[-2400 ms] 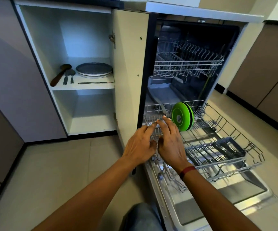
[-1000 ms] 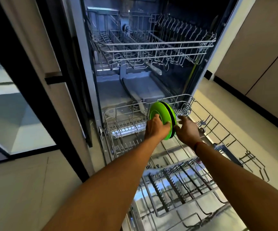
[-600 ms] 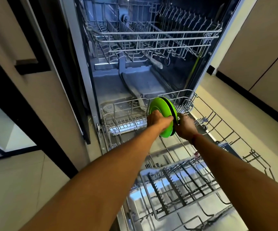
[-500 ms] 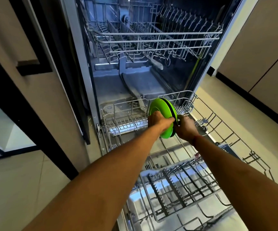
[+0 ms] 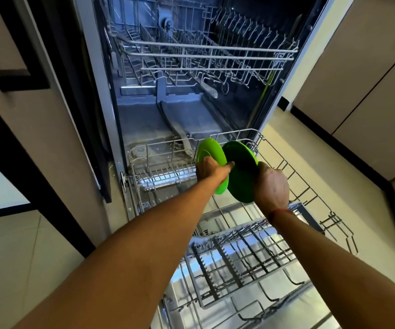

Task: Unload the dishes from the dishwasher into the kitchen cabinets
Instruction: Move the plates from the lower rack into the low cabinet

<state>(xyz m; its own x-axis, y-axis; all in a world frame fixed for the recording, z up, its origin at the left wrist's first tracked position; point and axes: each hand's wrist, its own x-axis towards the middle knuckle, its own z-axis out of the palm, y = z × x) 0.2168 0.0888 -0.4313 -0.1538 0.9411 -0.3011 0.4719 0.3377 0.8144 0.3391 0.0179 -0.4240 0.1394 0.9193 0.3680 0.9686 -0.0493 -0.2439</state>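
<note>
We grip upright plates at the lower rack's point(image 5: 246, 252) far end: left green plate point(image 5: 211, 150) in left hand point(image 5: 209, 168) — right green plate point(image 5: 239, 169) in right hand point(image 5: 271, 186).

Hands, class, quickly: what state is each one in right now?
Left hand: closed, gripping the left green plate.
Right hand: closed, gripping the right green plate.

A pale tiled floor point(image 5: 14, 269) is spreading across the lower left and right of the frame, a black skirting strip point(image 5: 338, 145) bordering it at right.
</note>
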